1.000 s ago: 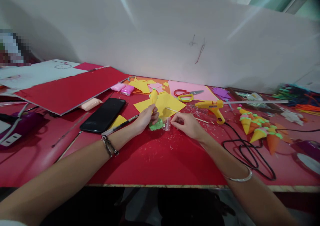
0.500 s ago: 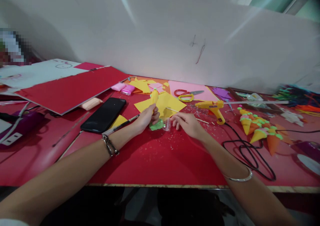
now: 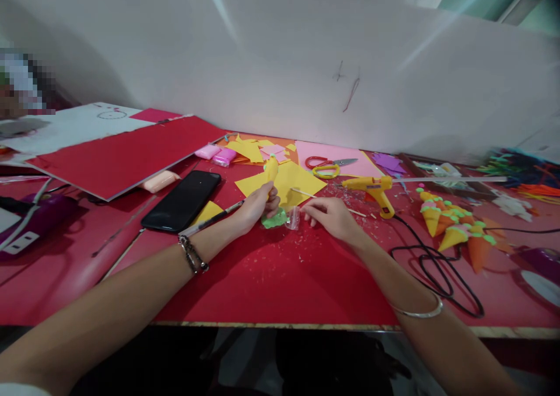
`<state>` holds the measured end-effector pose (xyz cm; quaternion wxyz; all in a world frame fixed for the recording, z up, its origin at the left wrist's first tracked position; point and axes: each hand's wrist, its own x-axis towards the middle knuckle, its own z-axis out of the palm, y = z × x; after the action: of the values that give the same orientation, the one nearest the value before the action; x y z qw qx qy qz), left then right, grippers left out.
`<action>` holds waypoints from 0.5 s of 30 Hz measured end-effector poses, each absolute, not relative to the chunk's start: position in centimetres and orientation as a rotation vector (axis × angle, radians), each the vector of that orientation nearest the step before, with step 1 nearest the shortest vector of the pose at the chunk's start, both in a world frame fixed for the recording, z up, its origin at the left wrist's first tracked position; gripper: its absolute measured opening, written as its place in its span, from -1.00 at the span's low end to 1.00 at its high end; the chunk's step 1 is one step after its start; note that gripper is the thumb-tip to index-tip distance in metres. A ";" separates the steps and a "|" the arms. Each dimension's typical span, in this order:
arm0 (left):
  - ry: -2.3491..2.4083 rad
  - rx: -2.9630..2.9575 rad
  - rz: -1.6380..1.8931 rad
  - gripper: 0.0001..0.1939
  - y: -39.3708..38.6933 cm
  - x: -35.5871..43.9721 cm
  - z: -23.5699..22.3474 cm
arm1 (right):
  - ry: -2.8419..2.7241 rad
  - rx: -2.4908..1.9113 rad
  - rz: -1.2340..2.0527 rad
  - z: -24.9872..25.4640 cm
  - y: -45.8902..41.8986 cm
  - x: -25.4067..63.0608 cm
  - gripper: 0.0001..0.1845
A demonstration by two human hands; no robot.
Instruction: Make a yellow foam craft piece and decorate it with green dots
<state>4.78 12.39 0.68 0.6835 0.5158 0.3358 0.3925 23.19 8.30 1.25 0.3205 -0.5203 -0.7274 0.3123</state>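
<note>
Yellow paper rolled into a cone (image 3: 270,170) stood up out of the left hand (image 3: 258,204), whose fingers were wrapped around its lower end. Just under that hand lay a lump of green clay (image 3: 275,218) on the red tabletop (image 3: 271,279), touching a small clear plastic bag (image 3: 293,218). The right hand (image 3: 329,216) rested beside the bag, its fingers curled and pinching the bag's edge, as far as the view showed.

Close behind the hands a yellow paper sheet (image 3: 291,180) lay flat, with a thin wooden stick (image 3: 326,202) crossing its near corner and running toward the right hand. A black phone (image 3: 182,200) lay face up to the left, well clear of the hands, and a pen (image 3: 210,220) lay between it and the left wrist. Further back were pink clay packs (image 3: 216,154), a pink sheet (image 3: 336,154) and red-and-yellow scissors (image 3: 326,165). A yellow glue gun (image 3: 371,189) stood to the right of the right hand, its black cord (image 3: 437,267) looping across the tabletop near the right forearm. Finished paper cones (image 3: 455,227) with green dots lay beyond the cord. A red board (image 3: 118,154) sat propped at the far left. Bits of scrap littered the tabletop around both hands.
</note>
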 end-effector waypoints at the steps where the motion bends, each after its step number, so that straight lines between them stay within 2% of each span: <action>1: 0.754 1.155 0.878 -0.72 12.3 4.8 0.7 | -1.934 -1.367 0.822 1.3 8.3 23.1 -0.70; 7: 0.753 1.152 0.878 -0.72 12.3 4.8 0.9 | -2.124 -1.194 0.777 1.2 8.5 23.0 -0.80; 12: 0.754 1.166 0.867 -0.71 12.1 4.9 1.1 | -2.178 -1.252 0.594 0.6 8.7 22.8 -0.76; 15: 0.756 1.162 0.845 -0.71 12.1 4.9 1.1 | -2.162 -1.238 0.641 0.3 8.7 22.2 -0.76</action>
<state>4.91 12.09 1.06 0.6881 0.5194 0.3377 0.3778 22.20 8.71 0.30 0.2806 -0.4620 -0.8066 0.2392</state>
